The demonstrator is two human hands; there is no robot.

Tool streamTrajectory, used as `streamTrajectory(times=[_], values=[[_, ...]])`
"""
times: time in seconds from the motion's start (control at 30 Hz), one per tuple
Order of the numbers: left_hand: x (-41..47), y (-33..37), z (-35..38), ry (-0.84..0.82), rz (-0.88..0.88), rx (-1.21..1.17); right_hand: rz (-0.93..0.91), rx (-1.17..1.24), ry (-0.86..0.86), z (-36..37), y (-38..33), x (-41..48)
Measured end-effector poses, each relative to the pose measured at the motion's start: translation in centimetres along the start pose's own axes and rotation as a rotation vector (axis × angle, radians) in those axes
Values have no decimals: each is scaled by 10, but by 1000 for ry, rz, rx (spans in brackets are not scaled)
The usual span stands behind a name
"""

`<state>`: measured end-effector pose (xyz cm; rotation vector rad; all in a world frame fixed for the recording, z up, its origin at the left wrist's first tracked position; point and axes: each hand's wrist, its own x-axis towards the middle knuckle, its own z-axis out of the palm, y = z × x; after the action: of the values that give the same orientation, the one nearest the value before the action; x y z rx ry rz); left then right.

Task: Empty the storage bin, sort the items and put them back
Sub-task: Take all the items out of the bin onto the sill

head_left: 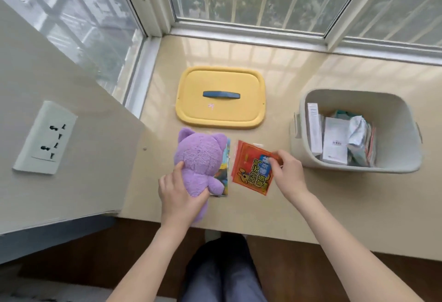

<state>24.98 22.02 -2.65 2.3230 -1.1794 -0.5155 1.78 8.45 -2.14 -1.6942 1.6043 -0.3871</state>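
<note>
A beige storage bin (311,158) stands at the right of the sill, with white boxes (334,141) and crumpled packets inside. Its yellow lid (191,100) with a blue handle lies flat farther back, in the middle. A purple plush toy (198,155) lies face down near the front edge, partly over a colourful booklet (223,177). My left hand (177,196) grips the toy's lower body. Right of it lies a stack of red packets (248,172); my right hand (287,170) pinches its upper right corner.
The glossy beige sill (275,74) runs along window frames at the back and left. A wall panel with a power socket (45,138) rises at the left. My legs are below the sill's front edge.
</note>
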Motion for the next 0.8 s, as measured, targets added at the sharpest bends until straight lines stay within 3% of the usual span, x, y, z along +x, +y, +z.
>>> streamTrajectory(times=[0.27, 0.6, 0.8], values=[[36, -27, 84, 54, -13, 1, 112, -238, -114, 56, 55, 91], [35, -34, 106, 72, -46, -66, -206, -446, -21, 108, 86, 71], [35, -41, 118, 90, 26, -36, -198, -470, -79, 130, 93, 64]])
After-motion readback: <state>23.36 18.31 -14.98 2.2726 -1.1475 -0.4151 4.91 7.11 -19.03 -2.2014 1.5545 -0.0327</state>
